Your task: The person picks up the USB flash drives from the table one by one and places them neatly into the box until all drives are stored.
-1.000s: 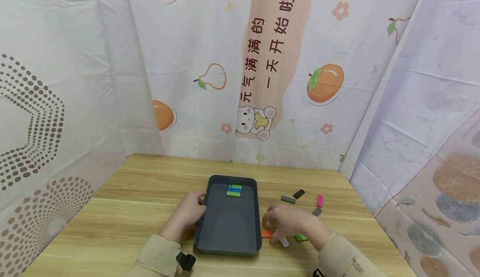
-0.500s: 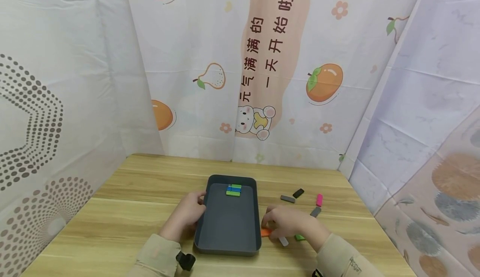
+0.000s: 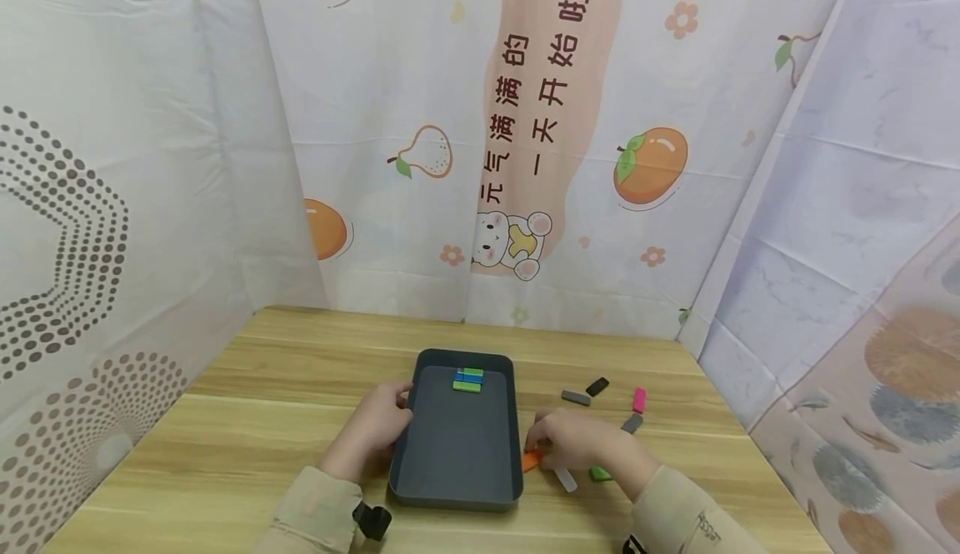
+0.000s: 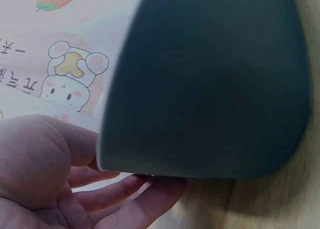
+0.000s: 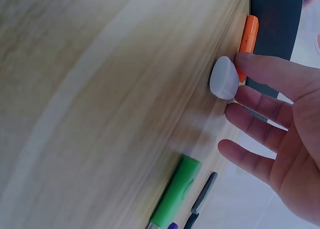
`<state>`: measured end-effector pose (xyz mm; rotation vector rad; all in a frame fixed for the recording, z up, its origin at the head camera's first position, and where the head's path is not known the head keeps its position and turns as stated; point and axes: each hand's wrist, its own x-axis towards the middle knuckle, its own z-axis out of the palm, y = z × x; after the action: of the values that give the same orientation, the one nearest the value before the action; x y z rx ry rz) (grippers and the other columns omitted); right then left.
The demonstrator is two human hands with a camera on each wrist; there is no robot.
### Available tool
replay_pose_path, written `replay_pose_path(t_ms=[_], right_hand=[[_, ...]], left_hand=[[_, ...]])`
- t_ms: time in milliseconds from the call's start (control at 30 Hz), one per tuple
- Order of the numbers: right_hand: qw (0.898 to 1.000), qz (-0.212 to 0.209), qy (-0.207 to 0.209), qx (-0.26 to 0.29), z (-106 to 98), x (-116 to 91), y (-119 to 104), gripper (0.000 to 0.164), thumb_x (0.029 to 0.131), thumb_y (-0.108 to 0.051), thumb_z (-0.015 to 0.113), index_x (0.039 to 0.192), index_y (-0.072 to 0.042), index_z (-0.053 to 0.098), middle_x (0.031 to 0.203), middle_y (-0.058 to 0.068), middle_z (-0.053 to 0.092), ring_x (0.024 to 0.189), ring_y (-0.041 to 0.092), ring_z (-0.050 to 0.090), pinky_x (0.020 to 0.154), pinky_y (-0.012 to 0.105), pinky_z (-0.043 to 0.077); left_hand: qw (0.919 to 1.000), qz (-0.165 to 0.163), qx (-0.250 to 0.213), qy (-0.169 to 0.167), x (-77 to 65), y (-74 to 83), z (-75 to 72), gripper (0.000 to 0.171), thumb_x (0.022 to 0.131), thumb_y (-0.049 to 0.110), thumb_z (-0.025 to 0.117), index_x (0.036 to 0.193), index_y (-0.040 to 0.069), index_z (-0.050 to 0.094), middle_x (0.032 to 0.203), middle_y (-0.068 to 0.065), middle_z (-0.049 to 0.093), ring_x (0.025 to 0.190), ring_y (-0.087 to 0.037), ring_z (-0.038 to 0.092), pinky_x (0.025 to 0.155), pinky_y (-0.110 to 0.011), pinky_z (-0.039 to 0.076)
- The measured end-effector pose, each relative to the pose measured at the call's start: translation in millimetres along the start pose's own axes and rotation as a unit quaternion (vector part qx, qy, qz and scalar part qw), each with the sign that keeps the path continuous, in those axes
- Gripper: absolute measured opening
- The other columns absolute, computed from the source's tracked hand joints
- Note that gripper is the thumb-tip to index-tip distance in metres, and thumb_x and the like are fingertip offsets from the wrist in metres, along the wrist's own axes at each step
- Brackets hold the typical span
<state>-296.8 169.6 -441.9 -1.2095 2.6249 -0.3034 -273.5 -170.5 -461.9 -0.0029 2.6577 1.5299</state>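
My left hand (image 3: 380,416) holds the left side of a dark grey tray (image 3: 456,462); in the left wrist view the thumb is at its rim and fingers lie along the outside. Just past the tray's right wall, my right hand (image 3: 573,439) pinches an orange USB stick (image 3: 531,460) between thumb and index finger, low over the table. The right wrist view shows the fingertips partly covering that orange stick (image 5: 248,34). Close beside them lies a white stick (image 5: 224,79). A green USB stick (image 5: 177,191) with a metal end lies under the right wrist.
Inside the tray's far end, green and blue sticks (image 3: 468,380) lie side by side. To the right on the wooden table are a grey stick (image 3: 576,398), a black one (image 3: 597,386), a pink one (image 3: 639,400) and another grey one (image 3: 632,424). Printed curtains (image 3: 420,229) enclose the table.
The orange USB stick has turned to a slant, its right end swinging away from me. My right fingers have drawn closer together around it. The left hand and tray stay put.
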Motion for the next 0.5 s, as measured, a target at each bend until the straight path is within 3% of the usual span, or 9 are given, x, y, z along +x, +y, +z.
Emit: replay_pose_path(t_ms=[200, 500], right_hand=[[1.000, 0.017, -0.006, 0.024, -1.4, -2.7, 4.4, 0.022, 0.086, -0.007, 0.079, 0.106, -0.017, 0.078, 0.099, -0.008, 0.059, 0.083, 0.000, 0.054, 0.076, 0.023, 0.052], [0.999, 0.034, -0.002, 0.020, -1.3, -4.0, 10.1, 0.026, 0.083, -0.004, 0.078, 0.105, -0.018, 0.078, 0.101, -0.009, 0.060, 0.084, 0.001, 0.055, 0.077, 0.026, 0.053]], left_hand=[[0.9998, 0.007, 0.017, 0.005, -0.6, 1.3, -1.1, 0.056, 0.091, -0.003, 0.054, 0.146, -0.006, 0.049, 0.126, -0.030, 0.061, 0.078, -0.027, 0.066, 0.047, -0.038, 0.055], [0.9996, 0.012, 0.026, 0.009, -0.8, 1.3, -1.1, 0.055, 0.090, -0.003, 0.055, 0.145, -0.007, 0.050, 0.124, -0.029, 0.062, 0.081, -0.027, 0.066, 0.048, -0.038, 0.055]])
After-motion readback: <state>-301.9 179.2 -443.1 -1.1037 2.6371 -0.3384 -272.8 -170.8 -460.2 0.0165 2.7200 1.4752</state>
